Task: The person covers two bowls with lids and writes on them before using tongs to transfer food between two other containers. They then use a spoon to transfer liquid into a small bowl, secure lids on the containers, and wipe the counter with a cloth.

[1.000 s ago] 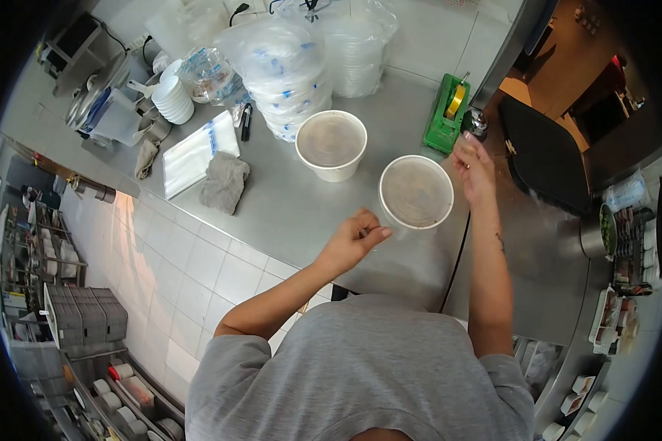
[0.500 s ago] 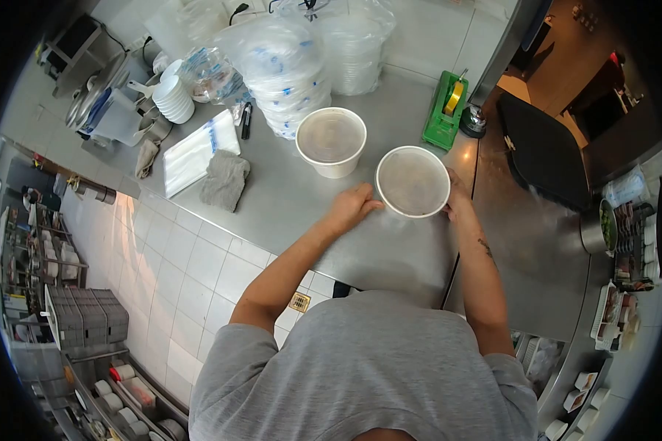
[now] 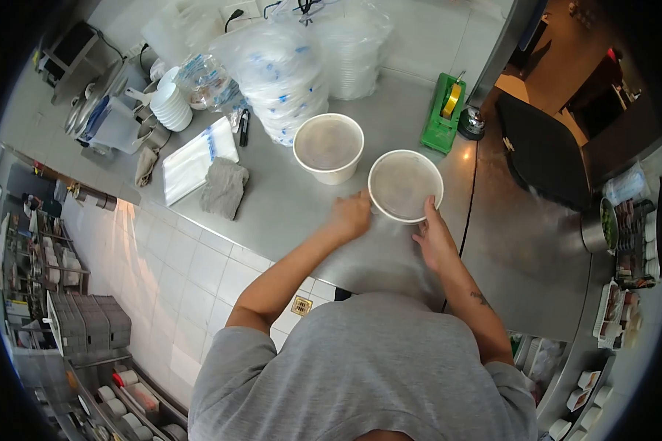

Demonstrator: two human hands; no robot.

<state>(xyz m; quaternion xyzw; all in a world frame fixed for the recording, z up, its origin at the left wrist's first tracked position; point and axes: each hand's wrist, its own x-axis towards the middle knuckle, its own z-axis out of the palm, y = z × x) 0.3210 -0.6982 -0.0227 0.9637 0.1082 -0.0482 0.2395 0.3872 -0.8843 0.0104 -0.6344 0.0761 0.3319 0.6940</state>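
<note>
A white round takeaway bowl with a translucent lid is at the steel counter's front, between my two hands. My left hand is closed, its fingertips at the left side of that bowl's rim; part of its grip is hidden. On the near right side, my right hand grips the bowl, thumb up along the rim and the other fingers lower and partly hidden. A second lidded white bowl stands just behind and to the left, touched by neither hand.
Bagged stacks of plastic lids or containers line the wall. A green tape dispenser and a call bell stand at back right. Left are a grey cloth, white plastic bags and black markers.
The nearer bowl has shifted slightly left and toward me. My right hand has moved from its right side round to the near rim, and my left hand's fingers have curled in.
</note>
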